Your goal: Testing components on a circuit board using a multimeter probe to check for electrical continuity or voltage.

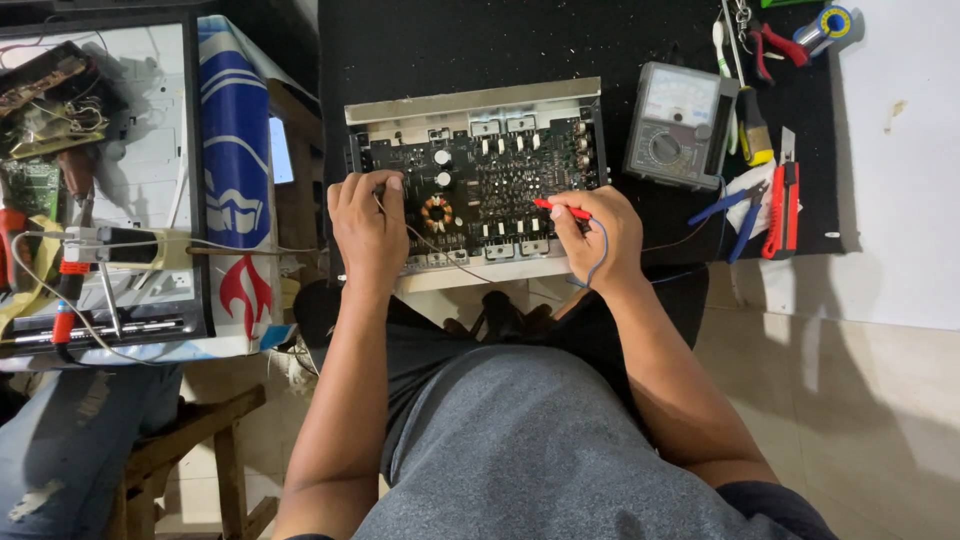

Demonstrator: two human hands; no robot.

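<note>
head view: seen from above, all on a black mat (420, 50).
left hand (368, 225): fingers curled together on the left edge of the circuit board (480, 175), pinching what looks like a thin wire.
circuit board: open amplifier chassis at the mat's near edge.
right hand (598, 238): clamped on a red probe (562, 208), tip on the board's right part.
meter (680, 125): just right of the board.
pliers (738, 215), red cutter (783, 205): near the mat's right edge.
</note>
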